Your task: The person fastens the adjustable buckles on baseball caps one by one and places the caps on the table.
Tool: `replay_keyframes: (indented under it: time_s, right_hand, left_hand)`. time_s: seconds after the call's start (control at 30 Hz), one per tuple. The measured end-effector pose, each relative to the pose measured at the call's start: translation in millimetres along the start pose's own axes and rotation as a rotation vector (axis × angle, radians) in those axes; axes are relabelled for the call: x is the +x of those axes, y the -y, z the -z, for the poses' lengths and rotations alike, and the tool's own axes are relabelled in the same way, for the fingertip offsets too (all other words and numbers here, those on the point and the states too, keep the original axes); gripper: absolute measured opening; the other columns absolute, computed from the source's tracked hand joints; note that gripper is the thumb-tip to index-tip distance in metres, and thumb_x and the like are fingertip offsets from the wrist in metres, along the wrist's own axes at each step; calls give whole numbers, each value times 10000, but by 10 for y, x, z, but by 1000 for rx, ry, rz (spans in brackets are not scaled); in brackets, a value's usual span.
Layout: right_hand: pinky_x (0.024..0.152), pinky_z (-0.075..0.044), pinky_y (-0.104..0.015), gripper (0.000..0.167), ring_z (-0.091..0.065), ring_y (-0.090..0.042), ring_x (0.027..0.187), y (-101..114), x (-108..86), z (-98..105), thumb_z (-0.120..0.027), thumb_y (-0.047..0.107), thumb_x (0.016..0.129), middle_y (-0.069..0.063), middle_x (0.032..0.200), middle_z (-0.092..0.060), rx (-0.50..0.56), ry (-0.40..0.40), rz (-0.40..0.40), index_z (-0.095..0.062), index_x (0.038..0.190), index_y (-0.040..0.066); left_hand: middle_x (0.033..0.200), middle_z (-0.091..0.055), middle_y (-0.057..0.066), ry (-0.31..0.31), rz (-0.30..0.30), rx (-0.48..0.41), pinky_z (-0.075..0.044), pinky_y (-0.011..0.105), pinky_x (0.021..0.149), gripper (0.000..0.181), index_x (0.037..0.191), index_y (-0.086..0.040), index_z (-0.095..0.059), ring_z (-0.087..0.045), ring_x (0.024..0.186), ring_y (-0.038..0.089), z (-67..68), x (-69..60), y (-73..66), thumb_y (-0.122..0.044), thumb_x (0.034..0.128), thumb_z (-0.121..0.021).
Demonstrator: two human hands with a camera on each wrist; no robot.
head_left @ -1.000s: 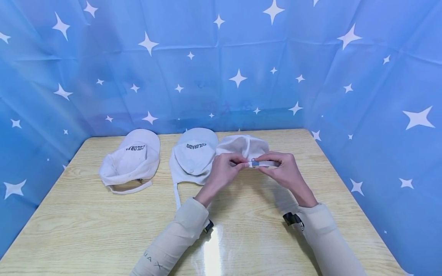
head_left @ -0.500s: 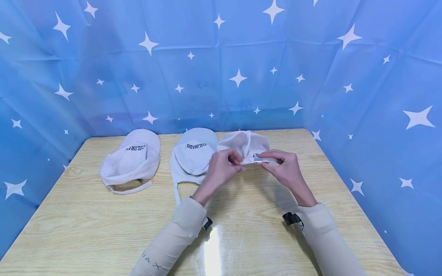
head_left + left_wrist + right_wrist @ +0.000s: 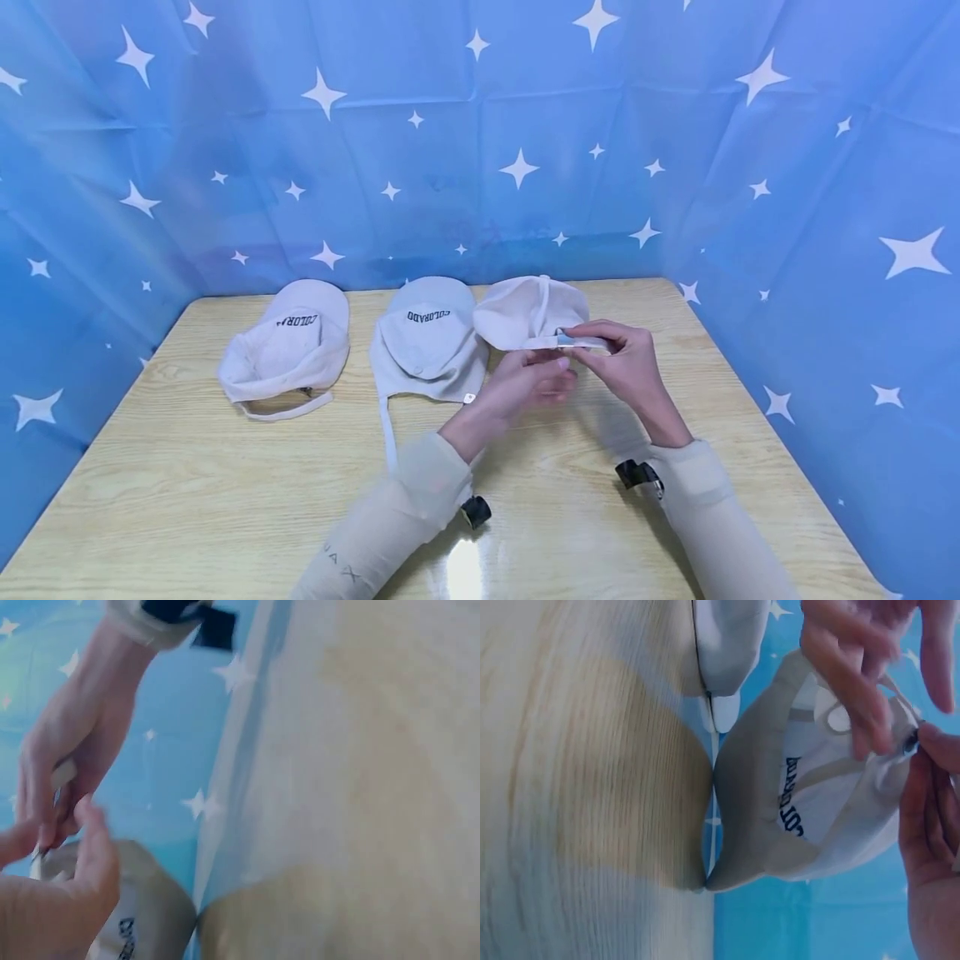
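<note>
Your right hand (image 3: 626,358) holds a white cap (image 3: 525,312) near the far edge of a wood-grain table (image 3: 225,500), before a blue star-printed cloth (image 3: 480,133).
In the head view, the middle cap (image 3: 427,354) reads "COLORADO", the leftmost cap (image 3: 285,350) only part of it; you pinch the strap (image 3: 540,342) at its metal buckle (image 3: 565,341), your left hand (image 3: 525,385) loosely open just below. In the left wrist view, its thumb and fingers stand apart; you cannot tell whether they touch. In the right wrist view, your held cap shows partly legible dark lettering.

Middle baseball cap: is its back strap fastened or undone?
Undone: in the head view, the back strap lies loose from one side of the middle baseball cap, apart from the clasp on the other.
</note>
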State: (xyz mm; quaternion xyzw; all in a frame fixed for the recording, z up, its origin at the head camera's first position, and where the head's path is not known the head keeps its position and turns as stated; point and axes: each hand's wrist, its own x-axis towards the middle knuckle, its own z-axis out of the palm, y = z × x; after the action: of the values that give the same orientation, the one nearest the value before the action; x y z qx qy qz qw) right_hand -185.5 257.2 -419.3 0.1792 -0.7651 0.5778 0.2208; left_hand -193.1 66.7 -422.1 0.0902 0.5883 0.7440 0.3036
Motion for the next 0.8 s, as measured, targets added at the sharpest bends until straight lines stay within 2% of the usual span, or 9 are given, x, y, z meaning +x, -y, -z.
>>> replay_keyframes:
  time_s: [0.1,0.17,0.3,0.4,0.53,0.7,0.8]
  right_hand:
    - [885,-562,-150,188,-728,-29,965,14,11,10,-778,-138,822,-134,1007,-797,10,-3,-8,-784,1000,-75]
    - [882,-566,-158,182,-730,-28,962,17,12,11,-776,-137,824,-88,993,-804,18,2,-21,-781,997,-81]
    - [861,-575,-169,175,-730,-32,954,30,11,2,-779,-112,837,24,968,-805,31,28,-52,-779,1008,-75]
    - [839,-578,-164,172,-724,-27,953,44,9,-10,-786,-86,846,51,970,-799,25,48,-71,-781,1016,-66]
    - [786,-578,-153,161,-717,-19,946,60,7,-14,-789,-72,849,-29,990,-801,11,58,-94,-783,1010,-65]
    - [759,-565,-149,186,-718,-22,944,69,9,1,-793,-82,840,-201,1031,-776,-7,88,-59,-784,1024,-59]
    - [791,-576,-153,171,-721,-32,954,60,14,8,-749,-109,867,-207,1025,-763,6,111,-27,-765,1037,-99]
  left_hand:
    - [1158,-752,169,-84,-24,-175,-590,359,970,263,1201,-47,-694,-748,985,195,-72,40,22,-164,967,-724]
    - [1084,-766,127,-126,-19,-264,-575,362,1001,228,1152,-43,-707,-742,941,161,-94,57,29,-132,944,-742]
    - [982,-756,63,-168,5,-406,-578,330,971,186,1109,-40,-717,-727,897,138,-96,74,26,-95,934,-746]
    - [926,-757,36,-200,3,-424,-580,279,889,132,1048,-58,-729,-722,860,118,-77,74,18,-109,931,-761]
    - [880,-764,10,-221,-42,-382,-576,263,863,119,1014,-46,-739,-729,826,93,-57,59,10,-95,914,-779]
    - [1034,-743,72,-214,-112,-389,-587,304,959,241,1138,49,-708,-754,902,134,-66,57,12,-27,915,-758]
    - [1082,-720,98,-214,-134,-388,-584,319,975,272,1179,67,-683,-756,918,154,-67,62,10,-19,928,-740]
